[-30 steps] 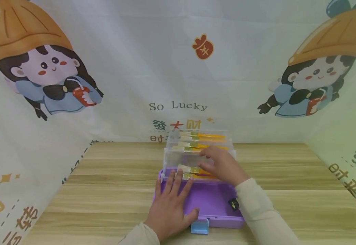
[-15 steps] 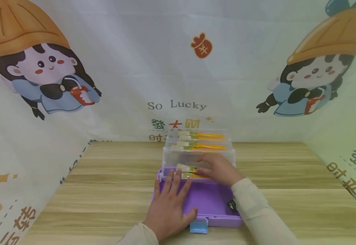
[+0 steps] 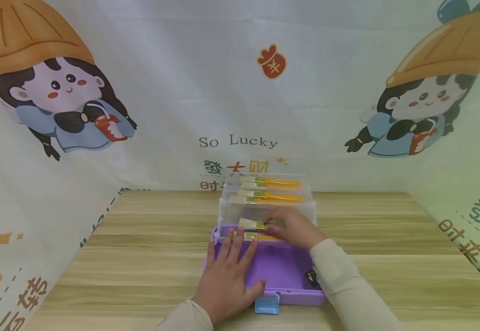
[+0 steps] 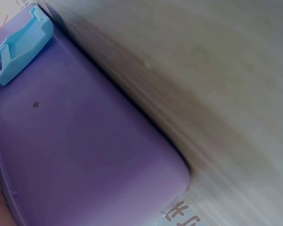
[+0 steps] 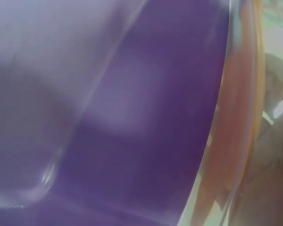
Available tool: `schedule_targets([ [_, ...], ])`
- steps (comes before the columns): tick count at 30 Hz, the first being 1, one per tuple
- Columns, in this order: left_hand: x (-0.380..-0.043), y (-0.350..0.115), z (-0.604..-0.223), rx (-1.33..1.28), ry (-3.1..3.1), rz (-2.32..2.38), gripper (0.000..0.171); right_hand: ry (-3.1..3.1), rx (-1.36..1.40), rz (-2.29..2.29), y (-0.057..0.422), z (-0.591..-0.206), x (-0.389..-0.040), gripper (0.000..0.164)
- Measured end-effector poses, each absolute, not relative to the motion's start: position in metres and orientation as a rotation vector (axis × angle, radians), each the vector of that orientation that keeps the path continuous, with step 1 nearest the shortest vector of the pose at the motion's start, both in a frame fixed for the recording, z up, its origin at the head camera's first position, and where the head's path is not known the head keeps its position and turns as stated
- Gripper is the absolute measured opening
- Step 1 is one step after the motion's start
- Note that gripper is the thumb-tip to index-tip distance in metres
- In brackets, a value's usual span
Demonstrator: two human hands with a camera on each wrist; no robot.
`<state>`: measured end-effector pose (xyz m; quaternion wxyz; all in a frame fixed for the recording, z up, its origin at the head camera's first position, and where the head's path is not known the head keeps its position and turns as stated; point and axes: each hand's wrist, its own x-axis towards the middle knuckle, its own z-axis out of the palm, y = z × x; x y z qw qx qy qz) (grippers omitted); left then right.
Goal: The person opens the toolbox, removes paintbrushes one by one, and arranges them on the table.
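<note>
On a wood-grained tabletop [image 3: 149,257], a purple plastic box [image 3: 299,299] stands open, its tiered, clear plastic trays [image 3: 235,214] bearing pale-bristled, orange-handled brushes [image 3: 283,198]. The right hand [image 3: 291,225] pinches one flat brush [image 3: 250,224] at the lowest tier; the left hand [image 3: 225,285] lies spread, unclenched, over the box.

Purple box [image 3: 302,298]: bare floor reachable from above, between left hand and right sleeve; small black object [image 3: 311,276] in the front right corner.
Box, left part: blocked by spread left hand [image 3: 226,285].
Translucent trays [image 3: 229,215]: stepped barrier at back; right hand [image 3: 292,226], pinching paintbrush [image 3: 251,224], obstructs lowest tier.
Blue latch [image 3: 267,305]: juts out in front.
Wooden tabletop [image 3: 149,239]: passage left of box; right sleeve [image 3: 339,271] crosses right side.
</note>
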<state>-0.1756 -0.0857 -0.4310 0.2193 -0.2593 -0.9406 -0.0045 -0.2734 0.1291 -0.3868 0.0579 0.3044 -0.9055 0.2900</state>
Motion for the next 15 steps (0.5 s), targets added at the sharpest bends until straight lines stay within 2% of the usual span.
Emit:
schedule_targets([
  [8,-0.1756,-0.0852,-0.4316,-0.715,-2.609,-0.008,0.079,-2.810,0.880,0.859,0.1276,-0.3841,-0.2738,0.023],
  [15,-0.1757,-0.0861,-0.4318,-0.720,-2.588,-0.027,0.080,-2.793,0.896,0.835,0.1239,-0.3839,-0.2743,0.014],
])
